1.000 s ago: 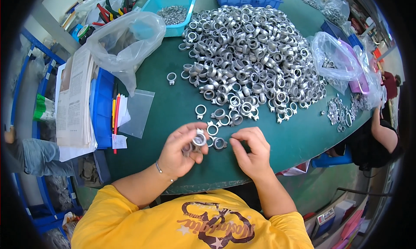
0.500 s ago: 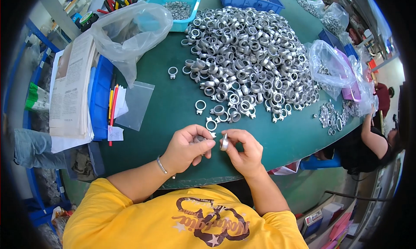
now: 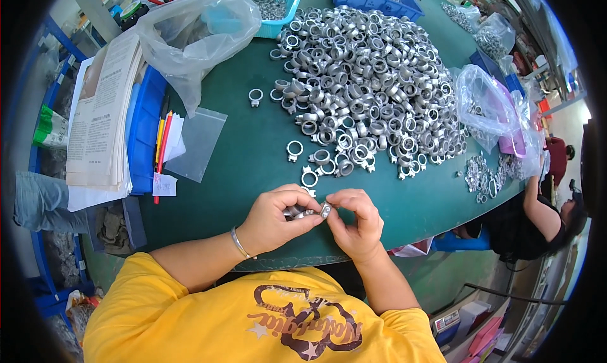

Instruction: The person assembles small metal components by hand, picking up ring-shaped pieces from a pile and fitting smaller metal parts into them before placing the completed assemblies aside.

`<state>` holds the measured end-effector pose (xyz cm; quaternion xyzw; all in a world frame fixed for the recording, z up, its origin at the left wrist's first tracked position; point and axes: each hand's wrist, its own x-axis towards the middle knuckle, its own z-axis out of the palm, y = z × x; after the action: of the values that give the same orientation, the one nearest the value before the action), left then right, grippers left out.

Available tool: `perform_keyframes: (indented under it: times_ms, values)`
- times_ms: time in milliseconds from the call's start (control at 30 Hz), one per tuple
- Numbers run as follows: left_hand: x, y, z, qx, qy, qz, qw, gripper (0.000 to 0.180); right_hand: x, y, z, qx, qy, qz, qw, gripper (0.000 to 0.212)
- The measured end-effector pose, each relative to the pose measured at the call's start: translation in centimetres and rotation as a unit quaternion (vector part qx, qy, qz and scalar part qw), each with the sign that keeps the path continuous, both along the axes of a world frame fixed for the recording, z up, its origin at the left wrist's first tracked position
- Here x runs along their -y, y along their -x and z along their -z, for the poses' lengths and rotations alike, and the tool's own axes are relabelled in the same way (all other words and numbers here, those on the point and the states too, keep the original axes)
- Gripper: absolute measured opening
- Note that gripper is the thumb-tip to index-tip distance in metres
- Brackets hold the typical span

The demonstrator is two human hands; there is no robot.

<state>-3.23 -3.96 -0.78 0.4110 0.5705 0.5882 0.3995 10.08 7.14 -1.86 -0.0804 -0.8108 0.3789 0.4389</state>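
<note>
My left hand (image 3: 273,216), with a silver bangle at the wrist, is closed around silver metal rings (image 3: 292,211), mostly covered by the fingers. My right hand (image 3: 357,223) pinches a silver metal ring (image 3: 325,209), turned so that its lugged part shows. Both hands' fingertips meet at this ring, close over the table's near edge. Just beyond them lie several loose rings, one (image 3: 309,176) nearest to my fingers. A big heap of such rings (image 3: 373,78) spreads over the green table (image 3: 234,154).
To the left are a blue bin (image 3: 145,129) under papers (image 3: 101,116), pencils (image 3: 163,151) and a clear plastic bag (image 3: 196,34). Behind stand a turquoise basin (image 3: 294,3) and a blue tray (image 3: 379,1). Small metal parts (image 3: 487,176) lie right, near a seated person (image 3: 531,217).
My two hands have come together. The ring in my right hand has turned and moved to the left fingertips. The whole view has shifted slightly.
</note>
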Motion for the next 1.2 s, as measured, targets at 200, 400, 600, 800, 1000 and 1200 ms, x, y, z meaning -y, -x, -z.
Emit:
perform_keyframes:
  times_ms: [200, 400, 600, 800, 1000, 1200]
  values:
    - [0.2, 0.1, -0.4, -0.044, 0.013, 0.012, 0.999, 0.012, 0.1, -0.1, -0.4, 0.025, 0.139, -0.025, 0.99, 0.029]
    - [0.1, 0.1, -0.5, -0.129, -0.045, -0.028, 0.99, 0.013, -1.6, -1.3, -0.9, 0.162, 0.386, -0.209, 0.884, 0.027]
    - [0.3, 0.0, -0.2, 0.073, 0.033, -0.027, 0.996, 0.012, -1.3, -1.4, -0.9, 0.025, 0.502, -0.24, 0.83, 0.028]
    - [0.2, 0.8, -0.6, 0.429, 0.079, 0.038, 0.899, 0.011, -0.8, -1.2, -0.9, -0.007, 0.482, -0.207, 0.851, 0.031]
    - [0.1, 1.5, -0.3, 0.551, 0.074, 0.061, 0.829, 0.024, -0.3, 0.2, -2.5, 0.089, 0.108, 0.022, 0.99, 0.012]
    - [-0.3, 3.1, -0.2, 0.514, -0.012, -0.078, 0.854, 0.013, -0.6, 3.7, -2.9, 0.355, -0.05, 0.143, 0.923, 0.017]
